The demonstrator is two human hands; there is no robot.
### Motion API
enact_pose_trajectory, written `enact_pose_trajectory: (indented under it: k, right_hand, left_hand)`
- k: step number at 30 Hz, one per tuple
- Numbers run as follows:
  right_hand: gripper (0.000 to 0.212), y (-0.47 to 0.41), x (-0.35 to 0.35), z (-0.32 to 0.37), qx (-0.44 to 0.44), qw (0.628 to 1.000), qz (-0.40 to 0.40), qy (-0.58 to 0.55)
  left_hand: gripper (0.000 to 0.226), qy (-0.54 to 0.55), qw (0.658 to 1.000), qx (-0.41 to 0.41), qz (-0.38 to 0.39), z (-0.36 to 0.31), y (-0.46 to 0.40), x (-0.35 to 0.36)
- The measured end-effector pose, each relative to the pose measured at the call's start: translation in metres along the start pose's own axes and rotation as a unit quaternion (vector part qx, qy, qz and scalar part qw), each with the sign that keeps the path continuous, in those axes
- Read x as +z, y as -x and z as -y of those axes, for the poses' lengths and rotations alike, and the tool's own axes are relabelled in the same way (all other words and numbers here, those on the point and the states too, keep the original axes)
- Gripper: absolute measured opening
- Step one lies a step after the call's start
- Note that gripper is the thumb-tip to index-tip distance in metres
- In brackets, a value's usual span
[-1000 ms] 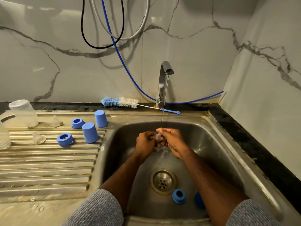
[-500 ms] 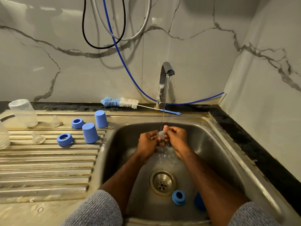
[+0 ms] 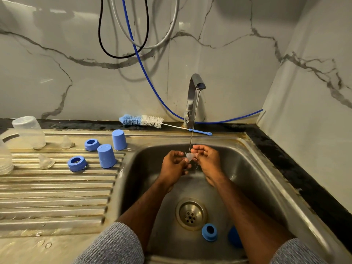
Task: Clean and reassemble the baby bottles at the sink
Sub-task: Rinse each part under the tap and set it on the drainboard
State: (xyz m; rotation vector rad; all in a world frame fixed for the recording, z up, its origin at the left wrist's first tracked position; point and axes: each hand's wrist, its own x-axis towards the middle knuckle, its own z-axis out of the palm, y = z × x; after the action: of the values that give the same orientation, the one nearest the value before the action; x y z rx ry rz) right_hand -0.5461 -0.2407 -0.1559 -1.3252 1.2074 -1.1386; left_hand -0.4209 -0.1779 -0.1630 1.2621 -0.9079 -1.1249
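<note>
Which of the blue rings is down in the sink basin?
The blue ring beside the drain, in the basin. The other two rings sit on the drainboard.

A second ago my hands were pressed together low under the tap (image 3: 194,96), fingers closed round the clear teat (image 3: 189,156) so it barely showed. Now my left hand (image 3: 176,166) and right hand (image 3: 208,161) sit higher toward the tap and have drawn slightly apart, and the teat shows between them, pinched at my fingertips (image 3: 196,149). My right hand has opened out, its fingers curled loosely above the teat rather than wrapped over it. The thin stream from the tap now lands at the teat itself, where before it fell onto my knuckles, and water drips just below the teat.
</note>
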Motion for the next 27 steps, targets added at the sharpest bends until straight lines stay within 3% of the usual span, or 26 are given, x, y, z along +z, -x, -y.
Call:
enact_pose_trajectory:
  k: [13,27]
  right_hand:
    - [0.027,-0.0025,-0.0035,-0.0011,-0.016,0.999,-0.013,-0.04]
    - [0.031,-0.002,-0.0055,-0.0038,0.003,1.0,0.001,-0.03]
  left_hand:
    - [0.044,-0.018,0.999,0.016,0.02,0.0022,-0.001,-0.0027]
    - [0.037,-0.052,0.998,0.031,0.028,-0.0003,0.0031,-0.001]
